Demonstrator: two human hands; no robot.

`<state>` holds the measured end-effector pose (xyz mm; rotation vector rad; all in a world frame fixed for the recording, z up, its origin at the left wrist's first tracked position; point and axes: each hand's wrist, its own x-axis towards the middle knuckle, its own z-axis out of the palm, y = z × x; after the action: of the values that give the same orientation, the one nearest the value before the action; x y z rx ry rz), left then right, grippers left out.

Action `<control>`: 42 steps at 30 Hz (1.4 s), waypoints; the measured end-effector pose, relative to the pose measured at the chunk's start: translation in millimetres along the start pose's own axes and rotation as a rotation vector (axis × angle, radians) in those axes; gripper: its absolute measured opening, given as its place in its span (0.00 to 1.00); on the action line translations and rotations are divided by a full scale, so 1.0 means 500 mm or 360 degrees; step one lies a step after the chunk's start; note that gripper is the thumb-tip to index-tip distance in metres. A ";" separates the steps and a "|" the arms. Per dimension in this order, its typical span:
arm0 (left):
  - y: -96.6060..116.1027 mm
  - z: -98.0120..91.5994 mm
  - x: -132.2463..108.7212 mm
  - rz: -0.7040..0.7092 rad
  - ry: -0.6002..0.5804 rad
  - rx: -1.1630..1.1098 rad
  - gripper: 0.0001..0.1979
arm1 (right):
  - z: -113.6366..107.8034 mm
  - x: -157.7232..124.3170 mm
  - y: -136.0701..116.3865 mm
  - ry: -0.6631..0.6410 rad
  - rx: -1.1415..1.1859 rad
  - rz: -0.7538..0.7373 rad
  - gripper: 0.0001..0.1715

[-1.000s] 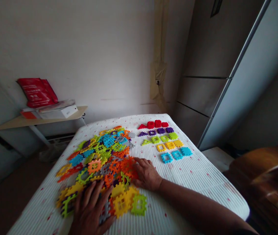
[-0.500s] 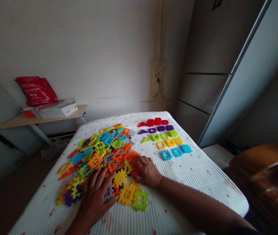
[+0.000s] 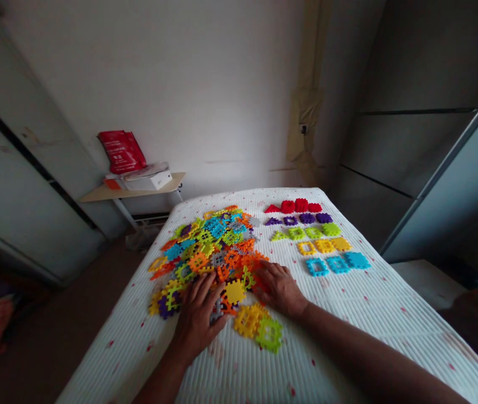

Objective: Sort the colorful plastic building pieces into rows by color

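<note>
A heap of interlocking plastic tiles in many colours covers the left middle of the bed-like surface. On its near edge rests my left hand, fingers spread, beside a yellow square tile. My right hand lies on the heap's right edge with its fingers stretched over red and orange tiles, partly hiding them. Between the hands a small green triangular tile leans on the pile. Nearest me lie a yellow window tile and a green window tile, touching each other.
Sorted rows lie right of the heap: red tiles, purple tiles, green tiles, yellow tiles and blue tiles. A small side table holds a white box and a red bag. A dark cabinet stands at right.
The camera has turned left, so everything sits farther right in view. Both hands stay at about the same places on the heap; the sorted rows look the same.
</note>
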<state>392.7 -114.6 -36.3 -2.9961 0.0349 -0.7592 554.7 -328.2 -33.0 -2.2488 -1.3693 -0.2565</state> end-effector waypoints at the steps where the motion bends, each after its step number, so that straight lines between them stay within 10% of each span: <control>1: 0.001 -0.001 0.000 0.0001 0.0008 -0.0005 0.31 | -0.002 0.000 -0.001 -0.0004 -0.0002 0.0010 0.25; 13: 0.018 -0.012 0.000 0.0308 0.0179 -0.0073 0.34 | -0.011 0.002 -0.002 -0.0130 -0.0043 0.0055 0.33; 21: 0.092 -0.044 0.015 0.0704 -0.0080 -0.0204 0.28 | -0.002 0.006 -0.003 -0.0078 -0.0078 0.0035 0.27; 42: 0.115 -0.043 0.027 0.0087 0.0179 -0.0401 0.07 | 0.036 0.036 0.061 0.0170 0.0265 0.0050 0.20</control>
<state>394.0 -173.2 -14.2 -3.1650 0.2327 -0.9854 588.4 -316.7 -50.5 -2.0872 -1.2517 -0.2389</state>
